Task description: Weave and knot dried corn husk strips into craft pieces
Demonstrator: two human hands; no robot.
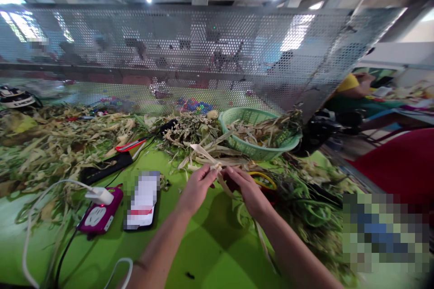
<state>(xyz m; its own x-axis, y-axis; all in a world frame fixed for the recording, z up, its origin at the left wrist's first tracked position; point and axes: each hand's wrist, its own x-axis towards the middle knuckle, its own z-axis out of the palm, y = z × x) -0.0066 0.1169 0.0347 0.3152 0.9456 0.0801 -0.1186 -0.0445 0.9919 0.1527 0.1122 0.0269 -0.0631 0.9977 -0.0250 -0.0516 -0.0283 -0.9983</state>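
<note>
Above the green table [210, 253], both my hands meet at a pale dried husk strip [204, 153]. My left hand [198, 187] pinches it near a knot-like bunch between thumb and fingers. From the other side, my right hand [246, 187] grips the same strip, with its fingertips partly hidden. One end of the strip points up and left, while a tail hangs below the hands. Just right of my right hand lies a yellow looped handle [266, 178], partly covered by plant scraps. More dried husks [233, 161] lie just beyond my fingers.
A green plastic basket [261, 150] of dried leaves stands behind. A phone [144, 201], purple power strip [101, 214] with cables, black pouch [106, 167] and red cutter [131, 144] lie left. Husk piles [61, 140] spread around. A perforated metal screen [162, 54] closes the back.
</note>
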